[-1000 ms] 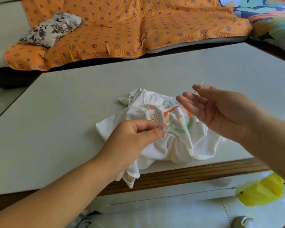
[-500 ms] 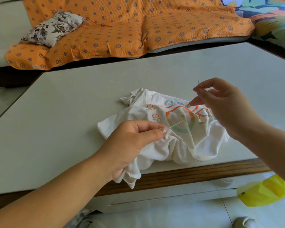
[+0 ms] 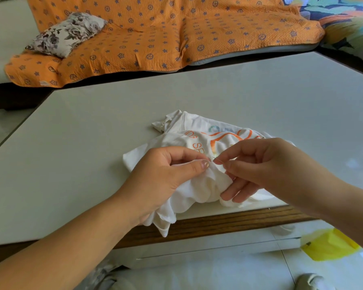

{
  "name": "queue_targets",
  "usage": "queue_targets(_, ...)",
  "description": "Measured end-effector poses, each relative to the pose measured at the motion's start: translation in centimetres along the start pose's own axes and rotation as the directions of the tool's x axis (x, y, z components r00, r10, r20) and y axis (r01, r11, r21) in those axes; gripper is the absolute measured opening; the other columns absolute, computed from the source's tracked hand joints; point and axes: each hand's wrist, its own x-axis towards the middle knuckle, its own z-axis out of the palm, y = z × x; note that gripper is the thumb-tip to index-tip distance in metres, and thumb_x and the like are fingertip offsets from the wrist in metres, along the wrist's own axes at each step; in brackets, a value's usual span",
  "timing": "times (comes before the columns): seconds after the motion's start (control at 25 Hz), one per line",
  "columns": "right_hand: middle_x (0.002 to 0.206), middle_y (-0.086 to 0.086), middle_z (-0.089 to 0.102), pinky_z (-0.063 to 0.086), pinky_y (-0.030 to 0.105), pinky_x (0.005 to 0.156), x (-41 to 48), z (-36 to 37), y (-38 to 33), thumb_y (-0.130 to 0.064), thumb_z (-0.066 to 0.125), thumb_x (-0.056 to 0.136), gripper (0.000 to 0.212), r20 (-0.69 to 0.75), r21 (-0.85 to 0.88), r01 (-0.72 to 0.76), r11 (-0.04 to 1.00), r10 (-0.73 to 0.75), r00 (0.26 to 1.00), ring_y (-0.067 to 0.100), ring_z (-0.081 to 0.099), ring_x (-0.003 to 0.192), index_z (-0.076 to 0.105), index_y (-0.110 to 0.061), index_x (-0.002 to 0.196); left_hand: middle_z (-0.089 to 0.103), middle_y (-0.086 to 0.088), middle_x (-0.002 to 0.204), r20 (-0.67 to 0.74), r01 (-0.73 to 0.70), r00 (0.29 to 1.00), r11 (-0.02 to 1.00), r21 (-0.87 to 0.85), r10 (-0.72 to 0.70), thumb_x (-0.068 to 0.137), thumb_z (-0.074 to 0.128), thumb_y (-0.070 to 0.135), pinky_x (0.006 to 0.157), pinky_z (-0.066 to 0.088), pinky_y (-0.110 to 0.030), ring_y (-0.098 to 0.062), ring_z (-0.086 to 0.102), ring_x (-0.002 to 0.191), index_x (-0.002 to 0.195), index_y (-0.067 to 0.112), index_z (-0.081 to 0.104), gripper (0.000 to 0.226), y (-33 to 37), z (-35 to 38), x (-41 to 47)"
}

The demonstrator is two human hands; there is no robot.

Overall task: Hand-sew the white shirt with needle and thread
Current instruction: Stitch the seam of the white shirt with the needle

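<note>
Head view: left hand (image 3: pixel 166 176) pinches a fold of the shirt (image 3: pixel 199 185); right hand (image 3: pixel 270 170), at its 3 o'clock, pinches the needle (image 3: pixel 219 160); hands almost meeting, above the table (image 3: pixel 82 147)

Pale table (image 3: pixel 92 143) before orange-covered sofa (image 3: pixel 176 34).

A pale table (image 3: pixel 92 143) is filling the middle. Behind it an orange blanket (image 3: pixel 176 34) (dotted with blue stars) is lying spread, a flowered pillow (image 3: pixel 67 32) is resting on it, and a yellow bag (image 3: pixel 329 245) is sitting lower right.
</note>
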Motion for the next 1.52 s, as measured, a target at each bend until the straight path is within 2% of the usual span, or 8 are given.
queue_targets(0.16,0.067,0.01,0.074,0.057,0.019,0.065,-0.16,-0.08,-0.17,-0.011,0.06,0.091,0.017,0.018,-0.032,-0.003,0.999,0.003,1.0,0.023,0.074,0.064,0.074,-0.019,0.088,0.077,-0.005,0.09,-0.012,-0.006,1.0,1.0,-0.011,0.006,0.066,0.075,0.033,0.097,0.052,-0.037,-0.018,0.073,0.094,0.087,0.016,0.078,0.027,0.12,0.13,-0.03)
queue_targets(0.48,0.067,0.008,0.074,0.056,0.017,0.067,-0.13,-0.16,-0.4,-0.011,0.06,0.09,0.017,0.052,-0.065,-0.021,0.998,0.024,0.998,0.02,0.074,0.064,0.074,-0.021,0.088,0.078,-0.001,0.091,-0.008,-0.01,1.0,1.0,0.024,0.01,0.068,0.073,0.036,0.1,0.051,-0.04,-0.016,0.072,0.096,0.087,0.021,0.079,0.026,0.16,0.13,0.03)
queue_targets(0.76,0.065,0.011,0.073,0.051,0.014,0.056,-0.07,-0.11,-0.39,-0.007,0.057,0.092,0.017,-0.002,-0.002,-0.036,0.999,0.036,0.999,0.023,0.073,0.059,0.072,-0.015,0.088,0.077,-0.001,0.092,-0.006,-0.021,1.0,1.0,-0.001,0.021,0.069,0.073,0.034,0.096,0.052,-0.036,-0.015,0.072,0.096,0.088,0.019,0.078,0.025,0.12,0.08,0.14)
queue_targets(0.96,0.065,0.012,0.073,0.055,0.017,0.061,-0.08,-0.03,-0.41,-0.009,0.059,0.09,0.017,0.043,-0.019,-0.038,0.999,0.039,0.998,0.024,0.073,0.062,0.073,-0.017,0.086,0.077,-0.001,0.091,0.001,-0.023,1.0,1.0,-0.002,0.024,0.069,0.073,0.034,0.093,0.052,-0.032,-0.014,0.072,0.094,0.088,0.018,0.078,0.025,0.09,0.07,0.12)
queue_targets(1.2,0.066,0.014,0.073,0.055,0.019,0.06,0.03,-0.15,-0.3,-0.009,0.06,0.09,0.017,0.065,0.009,-0.018,1.0,0.018,0.998,0.025,0.073,0.061,0.074,-0.017,0.087,0.077,-0.003,0.094,0.028,0.002,1.0,1.0,-0.013,-0.002,0.073,0.073,0.032,0.096,0.051,-0.035,-0.017,0.071,0.098,0.089,0.019,0.079,0.021,0.14,-0.1,0.17)
queue_targets(1.52,0.067,0.017,0.072,0.058,0.023,0.062,0.32,-0.26,0.09,-0.009,0.06,0.089,0.015,0.093,0.038,-0.003,0.999,-0.001,0.996,0.029,0.073,0.064,0.074,-0.015,0.088,0.077,-0.005,0.093,0.048,0.032,0.998,0.998,-0.049,-0.03,0.073,0.073,0.029,0.09,0.05,-0.03,-0.015,0.072,0.094,0.087,0.018,0.079,0.019,0.21,-0.09,0.21)
